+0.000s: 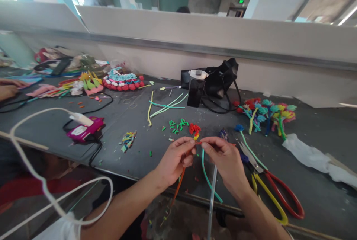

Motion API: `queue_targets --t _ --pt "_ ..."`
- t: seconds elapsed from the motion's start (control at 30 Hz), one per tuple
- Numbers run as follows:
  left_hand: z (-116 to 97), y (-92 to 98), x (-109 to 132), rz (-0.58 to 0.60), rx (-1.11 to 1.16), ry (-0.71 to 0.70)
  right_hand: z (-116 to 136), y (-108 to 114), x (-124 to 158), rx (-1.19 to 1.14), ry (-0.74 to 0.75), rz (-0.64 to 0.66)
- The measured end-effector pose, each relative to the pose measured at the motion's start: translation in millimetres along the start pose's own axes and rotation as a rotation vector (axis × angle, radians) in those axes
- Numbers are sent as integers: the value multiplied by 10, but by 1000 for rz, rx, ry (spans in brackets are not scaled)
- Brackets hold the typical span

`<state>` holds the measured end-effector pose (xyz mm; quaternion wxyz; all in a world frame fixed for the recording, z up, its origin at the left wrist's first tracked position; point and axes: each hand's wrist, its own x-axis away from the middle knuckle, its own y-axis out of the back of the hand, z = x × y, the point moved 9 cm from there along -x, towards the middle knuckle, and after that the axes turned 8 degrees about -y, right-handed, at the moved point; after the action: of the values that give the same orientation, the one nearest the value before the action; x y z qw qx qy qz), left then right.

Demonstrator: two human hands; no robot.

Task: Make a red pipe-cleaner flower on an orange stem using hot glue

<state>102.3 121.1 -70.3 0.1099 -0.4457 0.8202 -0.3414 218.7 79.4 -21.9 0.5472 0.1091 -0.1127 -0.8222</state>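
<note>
My left hand (176,158) is closed in a pinch on an orange pipe cleaner (178,186) whose stem hangs down past the table edge. Just to its right, my right hand (224,156) pinches the same pipe cleaner's short red end; fingertips of both hands nearly meet. A small red and yellow pipe-cleaner flower (195,130) lies on the dark table just beyond my fingertips. A teal pipe cleaner (208,178) curves down between my hands, beside a clear thin tube (212,195).
Scissors with red and yellow handles (275,191) lie right of my right hand. Finished pipe-cleaner flowers (264,115), a black bag with a phone (195,92), green scraps (178,124), a pink glue gun (83,130) and white cloth (315,158) sit around. Another person's hand (8,87) rests far left.
</note>
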Motion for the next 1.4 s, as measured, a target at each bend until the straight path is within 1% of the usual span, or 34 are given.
queue_targets --t 0.1,0.23,0.33,0.4,0.47,0.53,0.6,0.67,0.73,0.77,0.83,0.93,1.03,1.1,1.17,1.3,1.4 --pt "2 15 8 -7 -10 -9 -55 -59 11 -29 -40 9" --pt "-21 23 14 -16 -38 -26 28 -48 55 91 13 -57" --pt "-56 43 21 -60 -72 -51 55 -65 73 133 26 -60" --pt "-63 61 24 -88 -91 -55 36 -77 55 132 16 -22" --pt "-67 74 23 -100 -104 -57 -8 -78 11 134 2 58" --pt "-90 89 19 -110 -114 -73 -58 -30 -48 182 -3 129" --pt "-116 108 16 -126 -123 -85 -73 70 -106 316 34 146" --pt "-124 124 13 -144 -132 -80 -28 147 -131 475 123 139" --pt "-109 131 10 -153 -140 -65 49 185 -120 525 195 118" --pt "-97 129 7 -151 -143 -61 84 197 -108 494 203 102" --pt "-66 125 3 -147 -146 -57 116 185 -79 365 160 82" --pt "-30 114 3 -138 -164 -64 84 49 -25 195 48 110" --pt "-18 101 9 -124 -194 -69 52 -91 15 142 14 146" --pt "-15 95 14 -111 -191 -59 30 -121 16 140 14 157" --pt "-18 83 16 -87 -173 -47 2 -86 -6 144 0 146" --pt "-40 66 10 -49 -142 -37 -42 77 -71 119 -59 102" --pt "-28 74 10 -56 -144 -12 -111 176 -97 -51 -160 89"
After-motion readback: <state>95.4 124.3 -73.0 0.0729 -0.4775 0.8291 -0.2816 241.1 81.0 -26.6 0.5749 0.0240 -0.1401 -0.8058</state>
